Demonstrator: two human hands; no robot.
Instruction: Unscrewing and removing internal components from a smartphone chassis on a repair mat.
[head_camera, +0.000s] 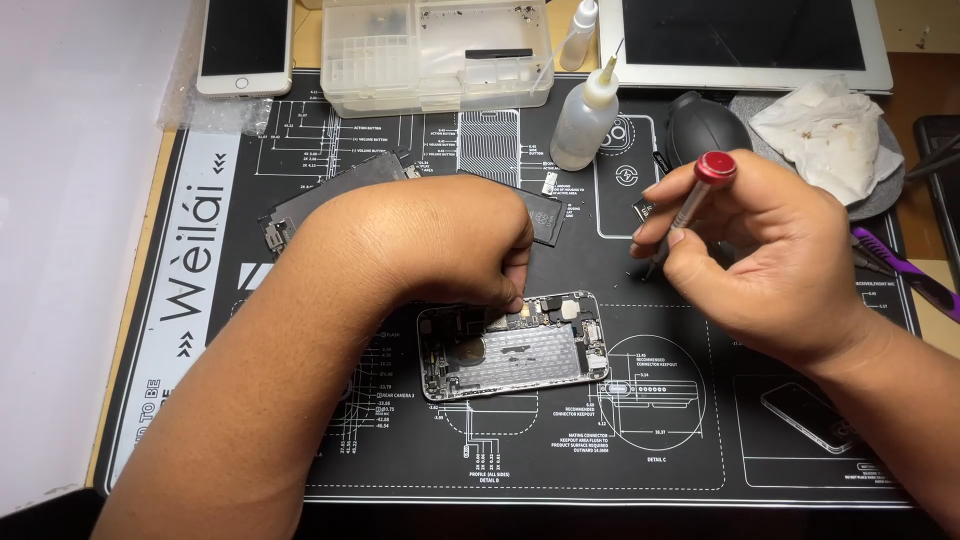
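An opened phone body (520, 350) lies on the black work mat (300, 450), its inner parts showing. My left hand (440, 240) rests over its top edge, fingertips pinched on a small part there; what they pinch is too small to tell. My right hand (780, 250) hovers to the right of the phone and holds a thin screwdriver (690, 205) with a red cap, tip pointing down at the mat. A detached dark screen panel (335, 190) lies behind my left hand, and a black battery (545, 215) shows past my knuckles.
At the back stand a clear parts box (435, 50), a squeeze bottle (585, 115), a black air blower (705, 125), a crumpled tissue (825, 125), a white phone (245, 45) and a white tablet (750, 40). A purple-handled tool (905, 270) lies at the right edge.
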